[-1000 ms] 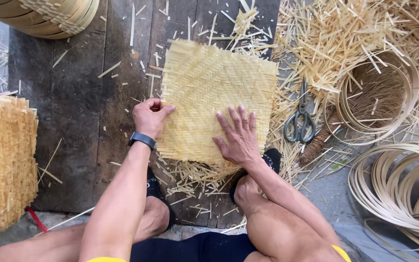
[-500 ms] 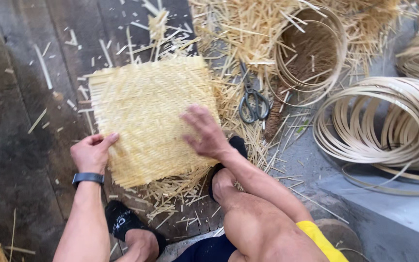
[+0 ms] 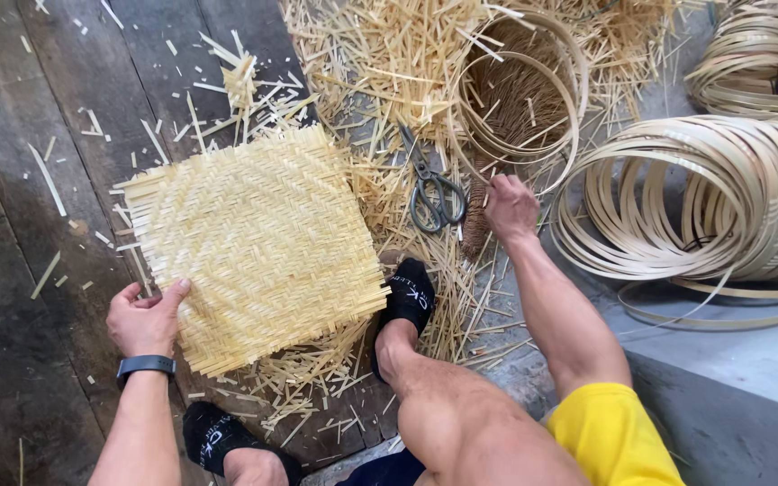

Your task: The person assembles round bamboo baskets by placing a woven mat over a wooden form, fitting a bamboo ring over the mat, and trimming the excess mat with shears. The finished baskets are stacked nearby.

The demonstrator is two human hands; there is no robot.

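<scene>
- Woven mat (image 3: 258, 243): square panel of pale bamboo strips in a herringbone weave, lying flat on the dark plank floor (image 3: 29, 270), turned slightly askew; loose strip ends stick out along its edges.
- Left hand (image 3: 144, 317): rests at the mat's near-left corner, thumb lying on the weave, fingers curled together at the edge; a dark wristband (image 3: 145, 364) sits on the wrist.
- Right hand (image 3: 510, 207): reaches out to the right of the mat, well apart from it, closed over the top of a brown bundle (image 3: 474, 229) of fibres beside the scissors; whether the fingers clamp the bundle or only touch it cannot be told.
- Scissors (image 3: 432, 184): metal, lying on the straw just left of the right hand, handles towards the person.
- Offcuts (image 3: 380, 63): heap of short bamboo slivers spread beyond and to the right of the mat, with stray pieces scattered over the planks.
- Bamboo hoops (image 3: 722, 193): large stack of thin rings to the right, partly on a grey slab (image 3: 731, 378); a smaller set of rings (image 3: 520, 85) lies above the right hand.
- Feet: two black socks (image 3: 407, 297), one touching the mat's near-right corner.
</scene>
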